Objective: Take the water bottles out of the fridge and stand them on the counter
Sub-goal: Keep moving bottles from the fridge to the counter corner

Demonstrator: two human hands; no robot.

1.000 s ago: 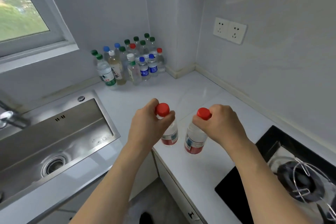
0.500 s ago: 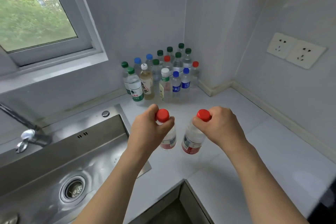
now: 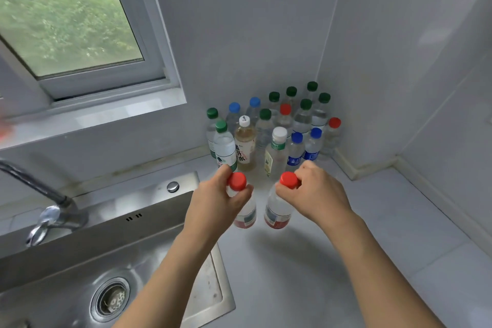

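My left hand (image 3: 215,205) grips a clear water bottle (image 3: 246,214) by the neck, just under its red cap. My right hand (image 3: 316,194) grips a second red-capped water bottle (image 3: 277,212) the same way. Both bottles hang upright side by side, close above the white counter (image 3: 372,234); whether their bases touch it I cannot tell. A cluster of several standing bottles (image 3: 277,136) with green, blue, red and white caps fills the counter's back corner, just beyond the two held bottles. The fridge is out of view.
A steel sink (image 3: 87,269) with a drain and a faucet (image 3: 50,210) lies to the left, its rim right beside my left forearm. A window (image 3: 66,21) sits above it. Grey walls meet behind the bottle cluster.
The view has swung left and closer to the corner; the stove and wall sockets have left the frame. Both hands have carried their bottles forward, near the bottle cluster.
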